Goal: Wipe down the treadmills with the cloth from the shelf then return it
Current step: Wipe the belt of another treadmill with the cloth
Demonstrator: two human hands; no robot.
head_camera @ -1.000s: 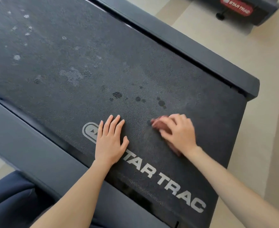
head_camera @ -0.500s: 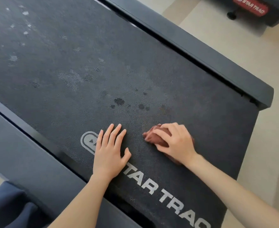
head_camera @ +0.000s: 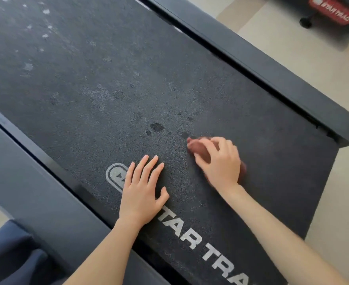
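A black treadmill belt [head_camera: 108,83] with a white STAR TRAC logo fills the view; it carries dusty pale marks and a few dark wet spots [head_camera: 156,126]. My right hand [head_camera: 221,161] grips a bunched reddish-brown cloth [head_camera: 197,146] against the belt, just below the dark spots; most of the cloth is hidden under the hand. My left hand [head_camera: 142,192] rests flat on the belt beside the logo, fingers straight and spread, holding nothing.
Dark side rails run along both sides of the belt: the near rail [head_camera: 25,182] at left, the far rail [head_camera: 272,75] at right. Beige floor [head_camera: 313,58] lies beyond. A second treadmill's end with a red label [head_camera: 332,12] sits top right. Dark clothing [head_camera: 11,258] shows bottom left.
My right hand has slid the cloth back and forth over the belt and now sits closer to the dark spots. My left hand has stayed flat in place.
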